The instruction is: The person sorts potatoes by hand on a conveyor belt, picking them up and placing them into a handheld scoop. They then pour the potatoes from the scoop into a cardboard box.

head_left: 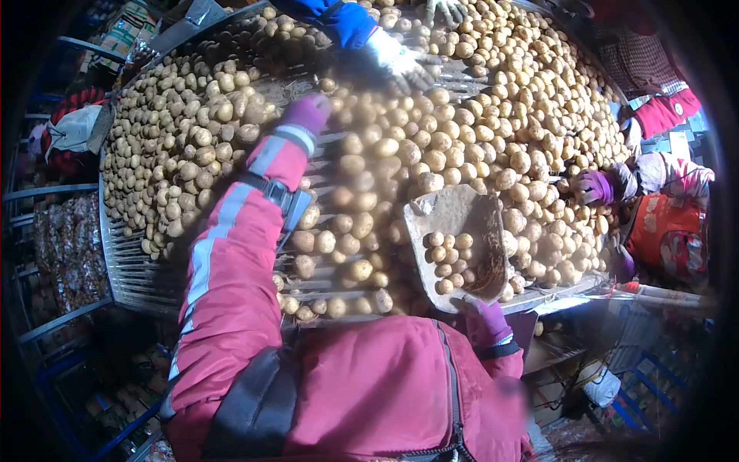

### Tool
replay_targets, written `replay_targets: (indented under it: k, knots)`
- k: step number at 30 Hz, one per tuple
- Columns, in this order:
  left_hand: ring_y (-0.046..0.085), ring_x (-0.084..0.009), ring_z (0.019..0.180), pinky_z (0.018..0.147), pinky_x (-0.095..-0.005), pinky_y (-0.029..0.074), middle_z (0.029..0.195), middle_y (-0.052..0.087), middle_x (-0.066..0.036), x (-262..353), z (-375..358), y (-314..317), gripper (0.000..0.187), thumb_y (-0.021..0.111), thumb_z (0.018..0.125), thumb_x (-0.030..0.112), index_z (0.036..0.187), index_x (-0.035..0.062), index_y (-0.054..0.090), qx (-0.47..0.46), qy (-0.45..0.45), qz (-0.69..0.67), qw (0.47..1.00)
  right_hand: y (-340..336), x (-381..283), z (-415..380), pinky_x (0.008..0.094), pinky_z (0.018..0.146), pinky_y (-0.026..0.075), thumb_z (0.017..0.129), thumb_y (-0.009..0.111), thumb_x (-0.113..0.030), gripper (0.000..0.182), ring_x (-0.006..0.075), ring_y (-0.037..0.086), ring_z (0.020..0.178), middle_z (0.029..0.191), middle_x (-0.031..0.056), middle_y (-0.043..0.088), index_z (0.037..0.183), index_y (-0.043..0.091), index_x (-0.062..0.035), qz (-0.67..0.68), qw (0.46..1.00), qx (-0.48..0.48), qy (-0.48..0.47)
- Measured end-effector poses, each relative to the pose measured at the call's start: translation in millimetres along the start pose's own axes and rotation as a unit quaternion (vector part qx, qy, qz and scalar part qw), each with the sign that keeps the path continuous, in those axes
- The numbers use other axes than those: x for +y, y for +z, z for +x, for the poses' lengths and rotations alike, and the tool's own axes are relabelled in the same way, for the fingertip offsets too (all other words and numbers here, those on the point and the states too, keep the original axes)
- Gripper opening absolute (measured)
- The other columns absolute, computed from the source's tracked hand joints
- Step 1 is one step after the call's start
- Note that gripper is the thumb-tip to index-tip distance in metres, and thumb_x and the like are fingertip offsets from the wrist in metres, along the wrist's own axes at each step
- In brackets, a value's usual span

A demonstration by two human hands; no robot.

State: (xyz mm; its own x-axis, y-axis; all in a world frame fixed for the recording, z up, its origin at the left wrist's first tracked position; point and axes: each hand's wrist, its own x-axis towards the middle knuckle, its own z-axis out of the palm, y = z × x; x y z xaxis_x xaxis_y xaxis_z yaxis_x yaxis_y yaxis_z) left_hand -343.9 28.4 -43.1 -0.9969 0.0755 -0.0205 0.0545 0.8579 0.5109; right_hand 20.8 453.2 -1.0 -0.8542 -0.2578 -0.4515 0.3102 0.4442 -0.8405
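Observation:
My left hand point(309, 114), in a purple glove, reaches out over the potatoes point(204, 137) on the slatted table. Its fingers are smeared by motion and turned away, so I cannot see whether they hold anything. Close to my body, my right hand point(486, 322), also purple-gloved, grips the near edge of a worn, dirt-stained scoop point(462, 206). Several small potatoes point(449, 258) lie inside the scoop, which is tilted and rests among larger potatoes point(531, 223).
Another person's white-gloved hand point(400, 63) is over the potatoes at the far side, with a second gloved hand point(445, 11) beyond. To the right, a co-worker's purple glove point(594, 187) touches the heap. Bare metal slats point(142, 271) show at the left, inside the table's rim point(105, 231).

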Motion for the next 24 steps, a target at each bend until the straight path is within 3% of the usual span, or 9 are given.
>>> replay_targets:
  k: [2, 3, 6, 12, 16, 18, 20, 21, 24]
  knots:
    - [0.061, -0.0388, 0.09, 0.079, -0.0462, 0.049, 0.092, 0.064, -0.019, -20, 31, 2, 0.026, 0.054, 0.085, 0.035, 0.092, 0.0126, 0.066, 0.035, 0.08, 0.073, 0.993, 8, 13, 2, 0.0383, 0.079, 0.052, 0.083, 0.06, 0.0, 0.023, 0.0268, 0.064, 0.092, 0.099, 0.0129, 0.066, 0.106, 0.064, 0.0, 0.113, 0.992, 0.029, 0.037]
    - [0.062, -0.0364, 0.1, 0.088, -0.0442, 0.049, 0.103, 0.066, -0.019, -18, 47, 3, 0.04, 0.06, 0.083, 0.042, 0.105, 0.0105, 0.067, -0.032, 0.023, 0.147, 0.988, 15, 14, 3, 0.0405, 0.074, 0.051, 0.079, 0.062, 0.0, 0.022, 0.0306, 0.063, 0.086, 0.092, 0.0142, 0.064, 0.101, 0.065, -0.0016, 0.119, 0.991, 0.065, -0.003]
    - [0.061, -0.0368, 0.102, 0.089, -0.0444, 0.048, 0.104, 0.066, -0.02, -12, 63, 16, 0.042, 0.059, 0.083, 0.044, 0.106, 0.0104, 0.067, -0.055, -0.017, 0.197, 0.979, 20, 22, 4, 0.0424, 0.068, 0.051, 0.075, 0.064, 0.001, 0.023, 0.0349, 0.062, 0.08, 0.087, 0.0158, 0.063, 0.098, 0.066, -0.0031, 0.139, 0.985, 0.093, -0.03]
    - [0.061, -0.0378, 0.104, 0.091, -0.0447, 0.048, 0.106, 0.065, -0.021, 1, 71, 21, 0.047, 0.059, 0.082, 0.048, 0.109, 0.0102, 0.066, -0.035, -0.016, 0.184, 0.982, 13, 14, -6, 0.0397, 0.09, 0.051, 0.086, 0.063, -0.013, 0.044, 0.0275, 0.062, 0.106, 0.118, 0.0156, 0.061, 0.125, 0.051, 0.0045, 0.191, 0.979, 0.023, 0.067]
    - [0.06, -0.0384, 0.106, 0.092, -0.0449, 0.047, 0.107, 0.065, -0.022, 4, 77, 33, 0.05, 0.059, 0.082, 0.051, 0.11, 0.0101, 0.066, 0.003, 0.0, 0.191, 0.982, -3, -20, -6, 0.0399, 0.091, 0.05, 0.086, 0.063, -0.016, 0.045, 0.0282, 0.062, 0.106, 0.117, 0.0165, 0.062, 0.124, 0.052, 0.0052, -0.204, 0.972, -0.066, -0.095]
    - [0.06, -0.0332, 0.111, 0.096, -0.0419, 0.046, 0.114, 0.065, -0.02, -12, 87, 54, 0.064, 0.06, 0.08, 0.059, 0.117, 0.0073, 0.065, 0.027, 0.007, 0.222, 0.975, 11, -8, -9, 0.0389, 0.089, 0.051, 0.088, 0.062, -0.017, 0.038, 0.0264, 0.064, 0.102, 0.112, 0.0155, 0.065, 0.119, 0.057, 0.0035, 0.086, 0.995, 0.011, 0.044]
    - [0.06, -0.0335, 0.111, 0.097, -0.0415, 0.046, 0.113, 0.065, -0.021, 2, 87, 43, 0.065, 0.06, 0.079, 0.06, 0.119, 0.0081, 0.064, -0.083, -0.042, 0.2, 0.975, 21, 4, -12, 0.0382, 0.087, 0.052, 0.089, 0.06, -0.017, 0.032, 0.0246, 0.065, 0.098, 0.107, 0.0142, 0.068, 0.115, 0.061, 0.0014, 0.21, 0.971, 0.06, 0.098]
    - [0.06, -0.0336, 0.111, 0.097, -0.0413, 0.046, 0.112, 0.065, -0.021, 15, 85, 30, 0.066, 0.061, 0.078, 0.06, 0.12, 0.0085, 0.064, -0.138, -0.065, 0.189, 0.97, 23, 8, -12, 0.038, 0.085, 0.052, 0.09, 0.058, -0.017, 0.029, 0.0237, 0.066, 0.096, 0.105, 0.0134, 0.069, 0.113, 0.063, 0.0001, 0.192, 0.976, 0.069, 0.081]
    - [0.062, -0.0336, 0.106, 0.093, -0.0411, 0.048, 0.11, 0.066, -0.02, 33, 62, 7, 0.064, 0.061, 0.078, 0.059, 0.116, 0.0083, 0.065, -0.103, -0.058, 0.184, 0.976, 18, -1, -15, 0.038, 0.082, 0.053, 0.092, 0.055, -0.017, 0.025, 0.0218, 0.067, 0.092, 0.101, 0.0119, 0.07, 0.109, 0.066, -0.0025, 0.074, 0.995, 0.051, 0.048]
